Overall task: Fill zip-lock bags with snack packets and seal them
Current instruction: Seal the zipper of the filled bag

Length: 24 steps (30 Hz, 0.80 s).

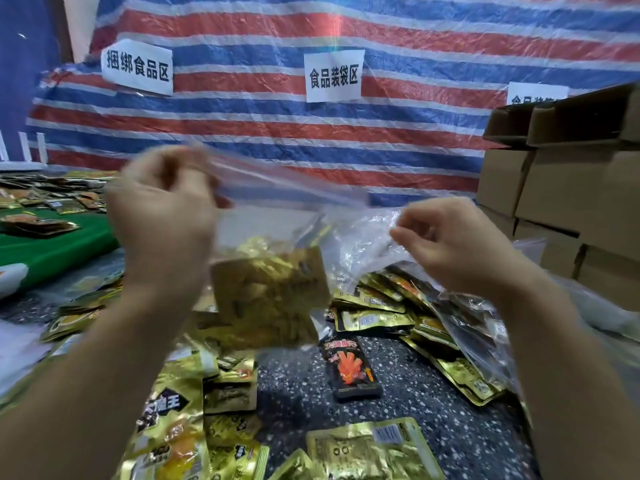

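Clearly, the left hand [162,206] and the right hand [446,237] each pinch the top edge of the zip-lock bag [277,216], holding it in the air above the speckled floor [415,393], probably to press its zip closed over the gold snack packets [270,292] hanging inside.

White paper signs on the striped tarp [415,36]: 捆绑食品区 [137,67]; 食品装袋区 [334,77]; third sign [536,93] cut off, unreadable

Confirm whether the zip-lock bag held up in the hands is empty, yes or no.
No: the zip-lock bag, gripped by the left hand and pinched by the right hand, already holds gold snack packets.
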Available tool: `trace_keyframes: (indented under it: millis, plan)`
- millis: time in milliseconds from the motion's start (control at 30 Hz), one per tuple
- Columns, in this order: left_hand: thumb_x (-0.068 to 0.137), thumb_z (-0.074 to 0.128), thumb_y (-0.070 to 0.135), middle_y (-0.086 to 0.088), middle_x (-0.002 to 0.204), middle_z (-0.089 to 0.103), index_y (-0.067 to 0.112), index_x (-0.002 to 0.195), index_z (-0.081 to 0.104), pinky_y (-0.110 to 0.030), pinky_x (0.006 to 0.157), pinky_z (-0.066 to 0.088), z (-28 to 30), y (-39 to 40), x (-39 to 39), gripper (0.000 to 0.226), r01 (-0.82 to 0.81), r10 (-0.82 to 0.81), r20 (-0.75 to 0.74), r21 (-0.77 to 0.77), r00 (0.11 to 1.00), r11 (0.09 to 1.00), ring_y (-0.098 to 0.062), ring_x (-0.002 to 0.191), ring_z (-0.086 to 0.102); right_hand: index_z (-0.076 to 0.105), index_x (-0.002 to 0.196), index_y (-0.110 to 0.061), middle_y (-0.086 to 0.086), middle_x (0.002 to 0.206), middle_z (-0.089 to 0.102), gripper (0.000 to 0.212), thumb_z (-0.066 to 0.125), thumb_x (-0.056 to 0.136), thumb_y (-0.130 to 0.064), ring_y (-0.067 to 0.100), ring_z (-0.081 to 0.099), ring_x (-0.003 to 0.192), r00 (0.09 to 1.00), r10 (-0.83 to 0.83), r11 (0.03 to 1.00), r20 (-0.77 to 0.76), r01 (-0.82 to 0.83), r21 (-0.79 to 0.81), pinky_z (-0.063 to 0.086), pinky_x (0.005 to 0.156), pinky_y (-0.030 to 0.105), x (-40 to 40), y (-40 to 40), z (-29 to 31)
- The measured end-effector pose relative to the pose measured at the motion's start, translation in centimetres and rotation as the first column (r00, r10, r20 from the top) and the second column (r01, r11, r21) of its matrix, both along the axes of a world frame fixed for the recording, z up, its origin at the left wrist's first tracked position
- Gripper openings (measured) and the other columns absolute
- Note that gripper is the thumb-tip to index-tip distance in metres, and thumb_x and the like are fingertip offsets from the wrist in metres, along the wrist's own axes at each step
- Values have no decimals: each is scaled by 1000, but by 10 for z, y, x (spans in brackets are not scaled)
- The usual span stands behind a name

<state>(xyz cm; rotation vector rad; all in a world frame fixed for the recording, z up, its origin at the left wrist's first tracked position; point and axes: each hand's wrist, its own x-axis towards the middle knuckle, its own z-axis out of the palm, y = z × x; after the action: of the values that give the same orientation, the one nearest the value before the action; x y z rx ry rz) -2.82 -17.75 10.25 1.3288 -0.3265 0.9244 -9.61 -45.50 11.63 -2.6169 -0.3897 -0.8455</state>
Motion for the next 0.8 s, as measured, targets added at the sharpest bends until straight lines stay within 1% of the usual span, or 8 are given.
trace_keyframes:
  millis: [100,167,233,400,500,600,700,800]
  plan:
    - [97,44,59,4,61,49,31,77,56,-24,30,43,10,20,17,37,-168,153,-230,-46,961,985,-2,40,53,65,69,-17,4,58,56,28,63,96,-20,18,48,55,979,-197,974,-60,202,98,37,54,30,-8,-40,-2]
    - [91,51,62,5,62,57,35,80,64,-37,34,51,13,22,20,32,-124,103,-171,-114,980,986,-6,44,55,67,67,-17,12,57,59,41,53,98,-39,18,49,50,991,-135,966,1,131,221,39,51,30,-6,-25,2]
    - [91,59,50,6,63,63,33,74,68,-41,51,58,9,12,16,26,-4,3,-34,-31,999,1000,-15,55,60,70,68,-16,6,60,64,63,37,96,-63,13,55,52,999,-39,961,-2,38,273,44,52,28,4,11,4]
    - [97,60,31,4,68,67,26,78,66,-23,51,47,-1,-13,5,21,86,-97,49,180,994,980,-13,52,62,58,123,-24,-9,108,67,73,43,78,-79,0,63,99,978,179,956,-107,-147,255,53,85,21,14,57,-5]
    - [98,60,24,0,71,67,19,82,66,-25,51,49,-5,-25,-2,18,198,-202,3,186,979,962,-17,55,66,48,139,-25,-14,107,67,91,60,66,-76,1,66,97,959,221,960,-176,-182,212,56,86,27,14,62,-9]
    - [97,60,20,-4,71,68,14,85,68,-25,52,52,-9,-40,-11,15,305,-305,-27,185,952,934,-17,57,66,53,125,-34,-15,84,69,70,76,65,-63,2,67,79,959,234,963,-163,-205,175,55,68,21,15,63,-13]
    - [96,60,19,-4,71,69,11,87,69,-24,56,55,-15,-49,-16,15,381,-380,-46,207,924,901,-19,60,67,58,112,-43,-15,83,67,49,85,71,-47,-1,65,75,941,245,967,-234,-221,124,49,62,16,16,67,-21]
    - [97,59,19,-4,70,69,13,87,69,-25,59,56,-22,-53,-19,15,435,-433,-65,239,899,868,-18,60,66,61,76,-60,-32,68,63,35,84,76,-34,-11,61,65,916,273,962,-293,-260,85,41,55,5,15,76,-24]
